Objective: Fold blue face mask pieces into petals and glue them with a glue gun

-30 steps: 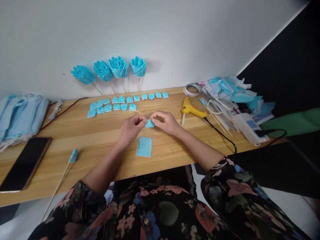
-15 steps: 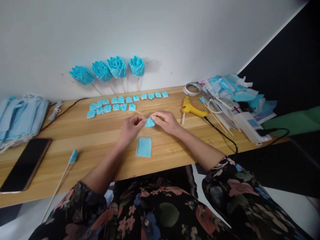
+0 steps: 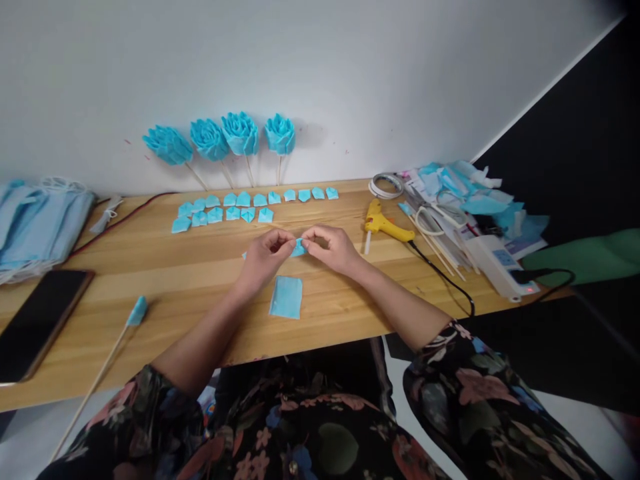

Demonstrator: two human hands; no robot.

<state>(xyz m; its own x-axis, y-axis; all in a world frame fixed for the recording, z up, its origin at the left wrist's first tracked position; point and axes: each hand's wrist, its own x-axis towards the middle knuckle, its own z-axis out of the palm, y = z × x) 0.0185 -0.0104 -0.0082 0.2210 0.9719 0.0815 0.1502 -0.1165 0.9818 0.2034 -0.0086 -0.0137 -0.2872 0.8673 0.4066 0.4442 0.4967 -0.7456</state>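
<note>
Between my two hands is a small piece of blue mask fabric (image 3: 299, 249), partly folded and mostly covered by fingertips. My left hand (image 3: 270, 257) pinches its left side between thumb and forefinger. From the right, my right hand (image 3: 333, 250) pinches the other side the same way. Just below them a flat blue fabric square (image 3: 287, 297) lies on the wooden table (image 3: 340, 307). Behind the hands, folded blue petals (image 3: 243, 199) are laid out in two rows. The tip of another blue scrap (image 3: 245, 255) peeks out beside my left hand.
Several blue fabric flowers (image 3: 240, 133) on sticks lean against the wall. To the right are a yellow glue gun (image 3: 387, 223), a tape roll (image 3: 386, 185), scissors (image 3: 435, 221), a power strip (image 3: 500, 263) and fabric scraps (image 3: 470, 187). At left are stacked masks (image 3: 40, 223), a phone (image 3: 43, 323) and a blue-tipped stick (image 3: 107, 363).
The fabric piece has been folded smaller, and my fingertips have come closer together over it. The whole view has shifted slightly.
</note>
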